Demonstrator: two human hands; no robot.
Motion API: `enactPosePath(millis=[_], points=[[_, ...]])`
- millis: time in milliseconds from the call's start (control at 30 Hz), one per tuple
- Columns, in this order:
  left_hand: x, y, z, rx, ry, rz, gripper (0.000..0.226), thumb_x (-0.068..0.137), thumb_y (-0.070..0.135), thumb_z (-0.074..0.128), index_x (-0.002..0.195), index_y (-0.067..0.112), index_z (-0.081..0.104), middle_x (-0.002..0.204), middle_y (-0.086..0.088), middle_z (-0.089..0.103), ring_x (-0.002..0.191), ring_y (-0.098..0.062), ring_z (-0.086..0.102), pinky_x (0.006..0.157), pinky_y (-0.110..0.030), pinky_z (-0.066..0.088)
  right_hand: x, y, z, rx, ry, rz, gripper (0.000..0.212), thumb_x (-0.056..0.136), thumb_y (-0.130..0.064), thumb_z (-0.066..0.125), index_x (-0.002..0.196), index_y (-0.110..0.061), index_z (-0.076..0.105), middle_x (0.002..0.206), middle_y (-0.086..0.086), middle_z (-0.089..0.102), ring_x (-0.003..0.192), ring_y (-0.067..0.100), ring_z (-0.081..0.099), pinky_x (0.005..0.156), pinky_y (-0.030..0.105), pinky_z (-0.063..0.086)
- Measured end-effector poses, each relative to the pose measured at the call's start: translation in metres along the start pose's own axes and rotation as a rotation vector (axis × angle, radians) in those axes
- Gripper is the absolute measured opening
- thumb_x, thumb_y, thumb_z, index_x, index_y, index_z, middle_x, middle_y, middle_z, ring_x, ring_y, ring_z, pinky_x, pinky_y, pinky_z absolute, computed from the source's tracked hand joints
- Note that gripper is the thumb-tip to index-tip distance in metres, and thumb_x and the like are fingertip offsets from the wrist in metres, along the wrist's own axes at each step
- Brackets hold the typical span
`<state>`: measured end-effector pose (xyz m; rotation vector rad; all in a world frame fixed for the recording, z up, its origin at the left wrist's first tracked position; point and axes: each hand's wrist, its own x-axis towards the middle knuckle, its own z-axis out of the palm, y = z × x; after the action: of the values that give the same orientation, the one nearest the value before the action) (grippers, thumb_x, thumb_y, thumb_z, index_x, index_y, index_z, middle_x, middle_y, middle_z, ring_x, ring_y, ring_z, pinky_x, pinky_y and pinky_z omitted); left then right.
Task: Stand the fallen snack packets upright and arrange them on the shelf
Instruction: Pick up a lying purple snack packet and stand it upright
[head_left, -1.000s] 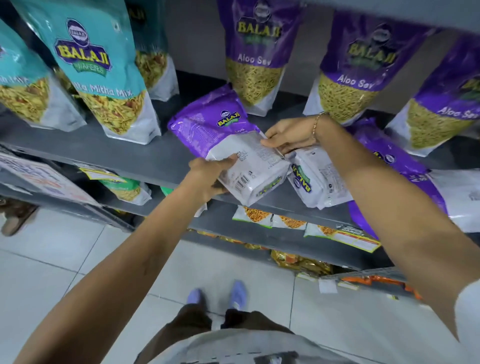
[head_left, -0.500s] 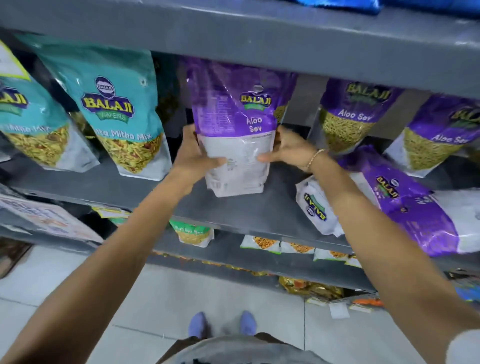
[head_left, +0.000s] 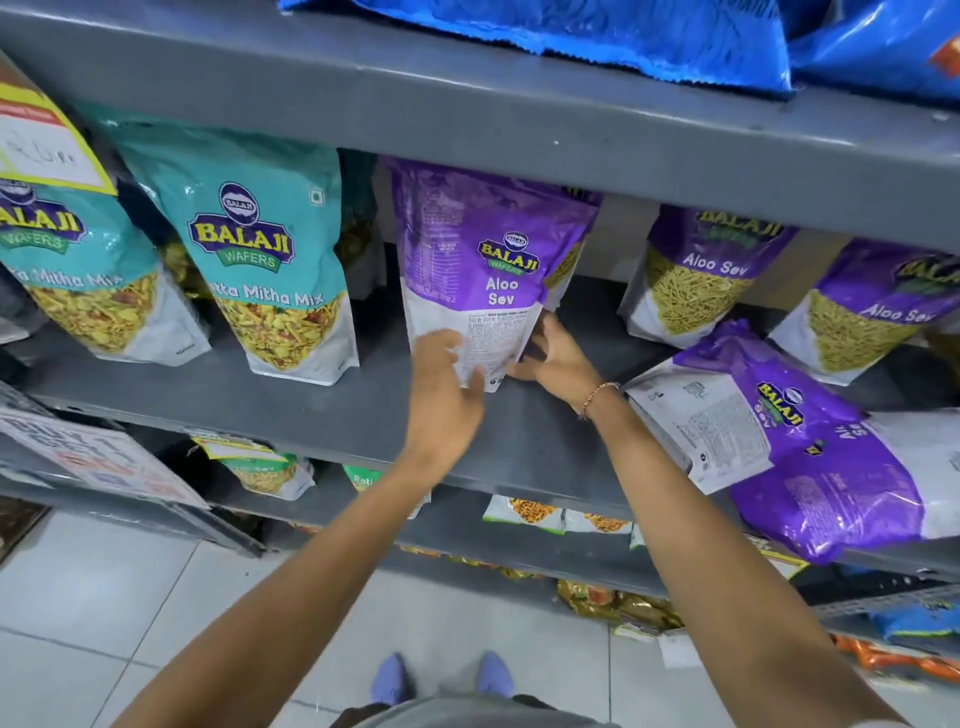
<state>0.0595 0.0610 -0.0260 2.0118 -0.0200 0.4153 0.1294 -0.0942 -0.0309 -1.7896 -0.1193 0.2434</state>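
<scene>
Standing tall in the middle of the frame: one purple Aloo Sev packet (head_left: 483, 275), long side up and down, bottom edge on the grey shelf (head_left: 322, 415), back side facing out. Left hand (head_left: 444, 387) just in front of its lower left corner, fingers spread and loose — gripping nothing, and hard to tell if touching at all. Right hand (head_left: 553, 358) flat and open against the lower right edge, fingertips touching the packet, not closed round it. Looks stood up and nearly let go.

Next job, most likely: the fallen Aloo Sev packets (head_left: 769, 441) at the lower right of the frame. Lying flat in a pile, long side running left to right and a bit tilted, hanging out over the front lip of the shelf. Right of both hands — right hand nearer, just beside the pile's white end.

Smooth flat shelf, bare in front of the standing packet. More upright Aloo Sev bags (head_left: 696, 275) behind the pile at upper right, teal Khatta Mitha Mix bags (head_left: 270, 270) at the left. Low shelf above, so not much head room.
</scene>
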Motion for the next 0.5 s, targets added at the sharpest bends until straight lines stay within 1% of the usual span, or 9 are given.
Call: enactPosePath(millis=[100,200,267,300,333,367,400,467,500], points=[[-0.013,0.000,0.018,0.046,-0.173,0.057,0.060,0.081,0.028,0.066,0.127,-0.002,0.041,0.128,-0.018,0.034,0.123,-0.028,0.039,0.104,-0.024,0.033,-0.012,0.003,0.010,0.032,0.030,-0.033,0.066,0.071,0.026,0.048,0.127,-0.006,0.036,0.118,-0.002,0.051,0.108,0.003,0.050,0.088,0.017,0.047],[-0.008,-0.006,0.018,0.041,-0.181,0.004,0.088,0.072,0.046,0.073,0.134,-0.001,0.031,0.133,-0.021,0.031,0.130,-0.032,0.030,0.112,-0.037,0.030,-0.032,0.016,0.029,0.065,0.101,-0.111,0.044,0.065,0.010,0.047,0.107,-0.003,0.045,0.117,0.000,0.052,0.110,-0.004,0.053,0.095,0.015,0.040],[0.001,-0.008,0.009,-0.020,-0.113,-0.044,0.085,0.061,0.057,0.077,0.126,0.018,0.039,0.127,-0.023,0.041,0.122,-0.037,0.043,0.103,-0.047,0.041,-0.046,0.024,0.043,0.058,0.110,-0.134,0.038,0.070,0.017,0.039,0.100,-0.003,0.051,0.123,0.006,0.055,0.111,-0.010,0.053,0.095,0.010,0.040],[0.009,-0.012,0.003,-0.048,-0.078,-0.080,0.079,0.054,0.063,0.075,0.117,0.027,0.043,0.122,-0.022,0.047,0.117,-0.036,0.048,0.100,-0.044,0.043,-0.052,0.025,0.046,0.061,0.135,-0.113,0.043,0.072,0.023,0.035,0.095,-0.009,0.053,0.122,0.008,0.057,0.106,-0.011,0.056,0.093,0.009,0.042],[0.020,-0.018,-0.004,-0.036,-0.075,-0.114,0.082,0.050,0.068,0.070,0.116,0.026,0.044,0.121,-0.020,0.049,0.117,-0.034,0.047,0.103,-0.037,0.038,-0.053,0.026,0.047,0.066,0.170,-0.094,0.049,0.074,0.026,0.033,0.091,-0.016,0.054,0.119,0.011,0.061,0.100,-0.009,0.060,0.090,0.011,0.044],[0.033,-0.027,-0.012,0.029,-0.118,-0.110,0.092,0.049,0.072,0.063,0.122,0.018,0.044,0.123,-0.019,0.047,0.120,-0.033,0.042,0.104,-0.029,0.029,-0.051,0.026,0.045,0.063,0.216,-0.086,0.052,0.077,0.025,0.035,0.090,-0.021,0.054,0.115,0.013,0.063,0.095,-0.005,0.063,0.088,0.014,0.046],[0.045,-0.037,-0.019,0.088,-0.180,-0.075,0.100,0.051,0.074,0.060,0.126,0.010,0.043,0.125,-0.018,0.045,0.122,-0.033,0.038,0.104,-0.028,0.024,-0.046,0.025,0.040,0.057,0.254,-0.092,0.049,0.080,0.022,0.039,0.092,-0.023,0.055,0.113,0.013,0.064,0.095,0.002,0.064,0.087,0.018,0.046],[0.066,-0.052,-0.032,0.011,-0.286,-0.089,0.095,0.056,0.070,0.071,0.127,0.014,0.044,0.127,-0.013,0.051,0.122,-0.030,0.045,0.107,-0.042,0.034,-0.031,0.017,0.027,0.025,0.288,-0.095,0.034,0.085,0.009,0.053,0.105,-0.019,0.054,0.116,0.008,0.059,0.105,0.018,0.059,0.086,0.019,0.046],[0.074,-0.054,-0.038,-0.039,-0.304,-0.115,0.087,0.057,0.061,0.079,0.124,0.017,0.044,0.128,-0.009,0.054,0.122,-0.027,0.049,0.105,-0.046,0.040,-0.022,0.013,0.021,0.009,0.262,-0.083,0.035,0.085,0.002,0.060,0.115,-0.014,0.050,0.122,0.005,0.053,0.113,0.021,0.053,0.085,0.016,0.046]])
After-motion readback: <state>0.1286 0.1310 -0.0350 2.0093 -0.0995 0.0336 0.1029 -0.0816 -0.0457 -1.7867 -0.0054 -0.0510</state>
